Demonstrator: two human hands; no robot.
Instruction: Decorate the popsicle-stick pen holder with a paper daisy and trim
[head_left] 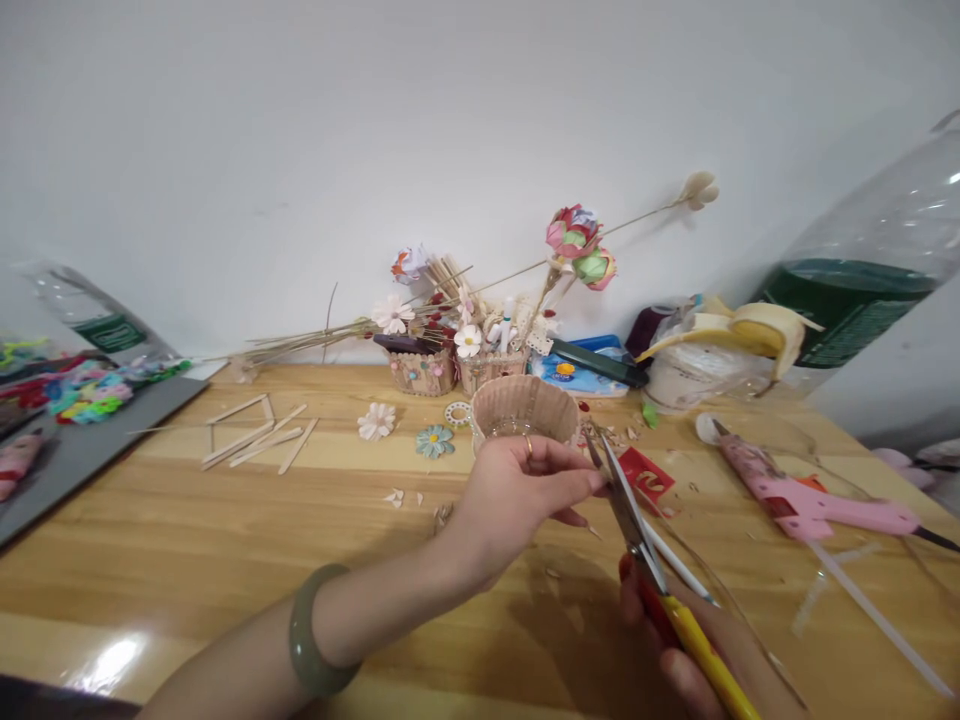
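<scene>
My right hand (pixel 679 640) grips a pair of scissors (pixel 636 535) with a yellow and red handle, its blades parted and pointing away from me. My left hand (pixel 529 490), a ring on one finger, has thumb and fingers pinched together beside the blades. What lies in that pinch is too small to make out. Behind my left hand stands a round wooden-slat basket (pixel 525 405), partly hidden by the hand. A blue-grey fabric flower (pixel 435 441), a pale flower (pixel 376 421) and a white ring (pixel 457 413) lie left of the basket.
A pink glue gun (pixel 810 505) lies at the right, near a red paper piece (pixel 646 478). Wooden sticks (pixel 259 435) lie at the left. Small decorated pots (pixel 420 370) with flowers stand against the wall. A banana peel (pixel 750 330) rests by a large bottle (pixel 847 290).
</scene>
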